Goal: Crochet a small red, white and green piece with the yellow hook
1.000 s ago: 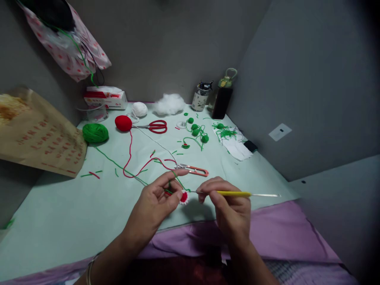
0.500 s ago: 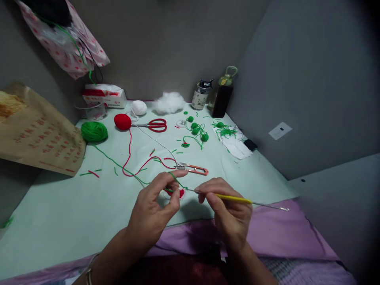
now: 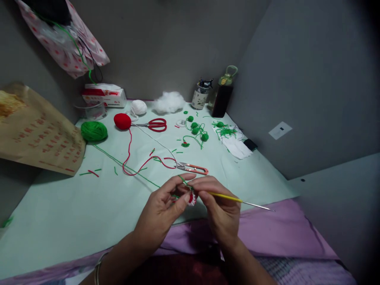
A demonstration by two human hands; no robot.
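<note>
Pinched in my left hand (image 3: pixel 160 209) is a small red and white crochet piece (image 3: pixel 192 198), partly covered by the fingers. Green yarn (image 3: pixel 133 174) runs from the green yarn ball (image 3: pixel 94 131) across the table and over my left index finger. My right hand (image 3: pixel 221 206) grips a yellow-handled crochet hook (image 3: pixel 227 196). Its working tip is at the piece, close to my left fingertips, and its other metal end sticks out to the right. Just beyond the hands lie orange thread snips (image 3: pixel 192 168).
Red-handled scissors (image 3: pixel 157 125), a red yarn ball (image 3: pixel 122 121), a white yarn ball (image 3: pixel 138 107) and white stuffing (image 3: pixel 168 102) lie farther back. Small green crocheted balls (image 3: pixel 194 130) sit right of centre. A paper bag (image 3: pixel 44 138) stands left, a bottle (image 3: pixel 222 97) at the back.
My left hand has shifted right with the crochet piece, and my right hand has come left with the hook, so they are closer together. The green yarn is pulled straighter.
</note>
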